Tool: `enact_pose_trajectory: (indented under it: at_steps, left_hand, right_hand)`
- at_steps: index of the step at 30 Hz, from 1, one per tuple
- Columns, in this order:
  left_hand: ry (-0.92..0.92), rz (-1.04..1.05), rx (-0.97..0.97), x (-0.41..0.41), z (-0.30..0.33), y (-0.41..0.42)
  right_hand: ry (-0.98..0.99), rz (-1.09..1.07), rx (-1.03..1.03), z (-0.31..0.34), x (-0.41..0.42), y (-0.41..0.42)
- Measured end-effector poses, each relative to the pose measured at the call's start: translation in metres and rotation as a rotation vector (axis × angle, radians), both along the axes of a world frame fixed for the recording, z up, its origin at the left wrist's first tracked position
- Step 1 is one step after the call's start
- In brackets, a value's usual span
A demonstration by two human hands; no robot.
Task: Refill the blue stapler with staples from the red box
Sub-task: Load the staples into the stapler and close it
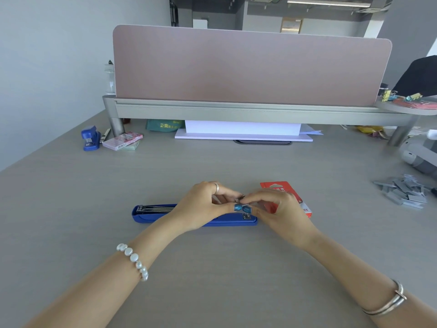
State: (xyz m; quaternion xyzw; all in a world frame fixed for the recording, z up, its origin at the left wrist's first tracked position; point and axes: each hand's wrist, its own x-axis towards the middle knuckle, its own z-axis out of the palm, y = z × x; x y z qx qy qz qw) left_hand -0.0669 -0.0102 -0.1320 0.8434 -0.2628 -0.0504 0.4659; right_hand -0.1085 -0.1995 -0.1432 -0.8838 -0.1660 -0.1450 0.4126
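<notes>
While just beneath, blue stapler (pixel 151 215): both hands' fingers (pixel 233 194) pinching staples (pixel 239 199).

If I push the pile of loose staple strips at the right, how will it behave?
The staple strips lie loosely heaped, so they would probably scatter rather than move together. Being thin metal on a smooth desk, they likely slide easily, and could snap apart.

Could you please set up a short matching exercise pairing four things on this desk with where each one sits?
Things:
1. open blue stapler
2. red box
3. small blue stapler
4. loose staple strips

Places:
A. far left, beside a shelf leg
B. right edge of the desk
C. flat beneath both hands
D. just behind the right hand

Pairs: 1-C, 2-D, 3-A, 4-B
</notes>
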Motion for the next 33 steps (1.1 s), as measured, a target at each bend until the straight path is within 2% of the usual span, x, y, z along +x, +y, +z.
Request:
enact_pose_trajectory:
  at_steps: [10,25,28,33]
  left_hand:
    - [0.002,-0.017,-0.006,0.004,-0.001,0.004]
    - [-0.004,-0.012,0.012,0.004,0.004,0.008]
    - [-0.013,-0.033,0.104,0.008,0.012,0.02]
    - [0.086,-0.107,0.433,0.015,0.023,0.048]
  right_hand:
    - [0.012,-0.016,0.065,-0.002,-0.001,0.001]
    - [-0.025,-0.002,-0.122,-0.006,-0.003,0.002]
    - [-0.02,-0.012,-0.099,-0.004,-0.005,0.003]
    - [-0.018,-0.034,-0.114,-0.004,-0.007,0.001]
